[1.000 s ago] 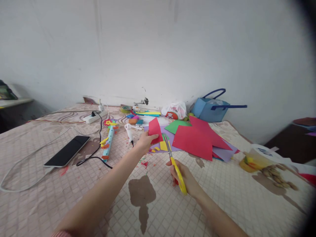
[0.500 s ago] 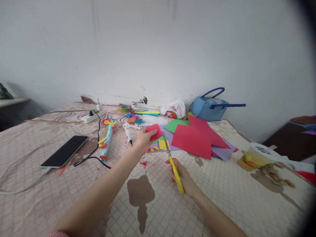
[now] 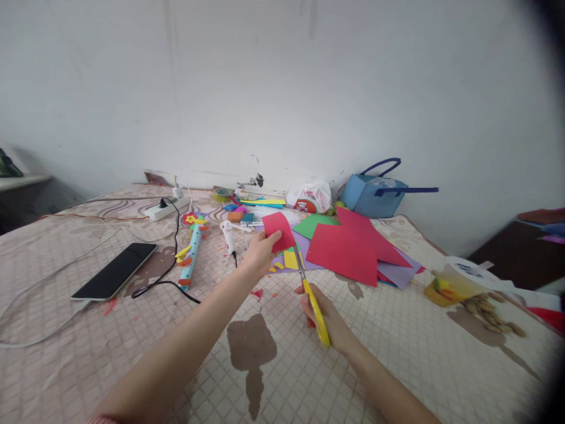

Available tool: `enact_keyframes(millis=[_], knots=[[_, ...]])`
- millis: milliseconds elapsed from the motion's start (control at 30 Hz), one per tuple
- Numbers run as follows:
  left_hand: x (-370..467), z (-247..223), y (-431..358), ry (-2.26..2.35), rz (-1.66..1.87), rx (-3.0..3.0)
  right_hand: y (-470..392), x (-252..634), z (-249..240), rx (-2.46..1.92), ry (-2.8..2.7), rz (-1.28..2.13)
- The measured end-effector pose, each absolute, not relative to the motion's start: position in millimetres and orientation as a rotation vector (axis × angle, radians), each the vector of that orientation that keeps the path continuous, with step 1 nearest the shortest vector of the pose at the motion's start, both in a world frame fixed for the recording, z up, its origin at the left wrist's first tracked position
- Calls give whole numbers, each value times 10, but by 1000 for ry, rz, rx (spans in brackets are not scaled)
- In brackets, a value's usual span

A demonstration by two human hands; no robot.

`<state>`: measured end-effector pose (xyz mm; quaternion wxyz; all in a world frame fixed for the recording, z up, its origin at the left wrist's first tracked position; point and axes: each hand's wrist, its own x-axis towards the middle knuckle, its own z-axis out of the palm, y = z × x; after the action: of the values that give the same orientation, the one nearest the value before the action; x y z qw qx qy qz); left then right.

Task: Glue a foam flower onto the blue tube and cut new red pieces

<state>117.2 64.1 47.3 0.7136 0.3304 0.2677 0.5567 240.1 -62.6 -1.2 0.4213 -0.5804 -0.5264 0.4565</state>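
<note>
Between thumb and fingers, my left hand (image 3: 261,252) pinches a small piece of red paper (image 3: 278,228), held above the coloured sheets. My right hand (image 3: 324,315) is closed round the yellow handles of a pair of scissors (image 3: 312,297). The blades point up and away, and their tips meet the lower right edge of the red piece. Whether they bite into the paper cannot be made out. Small yellow scraps and a green sheet lie just beneath. Larger red sheets (image 3: 346,250) rest to the right of the blades, over purple sheets (image 3: 399,272).
Left of my hands are a white glue gun (image 3: 228,237), a decorated light-blue strip (image 3: 190,256), a black cable, a phone (image 3: 117,270) and a power strip (image 3: 168,207). A blue basket (image 3: 375,194) stands by the wall. A plastic cup (image 3: 457,280) and peanuts (image 3: 492,312) are at right.
The red piece in my left hand has tilted and now shows more of its face, standing higher. The scissor tips have come to its lower right edge. My right hand has hardly moved.
</note>
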Motion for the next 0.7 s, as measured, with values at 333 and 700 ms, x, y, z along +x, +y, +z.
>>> enact_keyframes(millis=[333,700], knots=[[1209,426,628,600,1203,777,-595,2435,-125,-1400,-1369,1144],[1229,459,579,607,1167,747,-592,2419,-138,-1418,-1332,1139]])
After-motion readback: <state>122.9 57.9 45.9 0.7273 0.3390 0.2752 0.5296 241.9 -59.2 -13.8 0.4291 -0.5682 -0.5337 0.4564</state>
